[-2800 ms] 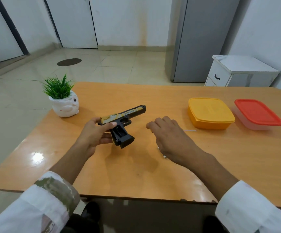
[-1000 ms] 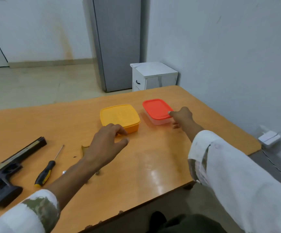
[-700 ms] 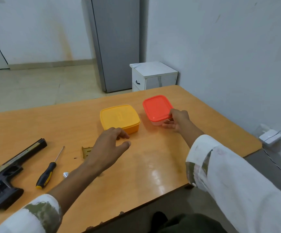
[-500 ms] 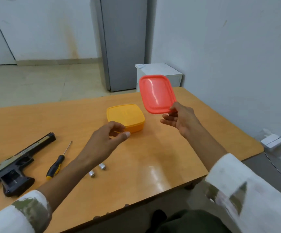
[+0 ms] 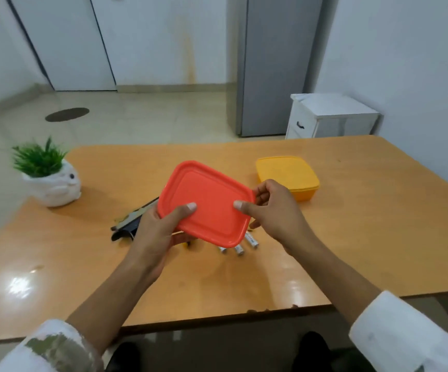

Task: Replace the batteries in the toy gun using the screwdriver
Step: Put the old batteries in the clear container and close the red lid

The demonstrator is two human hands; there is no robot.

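Red box (image 5: 206, 205) hangs above the surface (image 5: 351, 224), pinched at its edges by left grip (image 5: 155, 232) and right grip (image 5: 273, 213), thumbs on top. The gun (image 5: 131, 221) lies on the surface behind it, partly hidden, batteries (image 5: 240, 248) near.

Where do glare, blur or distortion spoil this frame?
Head view: glare patches on the table, front left; motion blur smears the plant pot and the toy gun; the red lid and the left hand and right hand holding it look fairly sharp; the wide-angle lens leans the doors outward.
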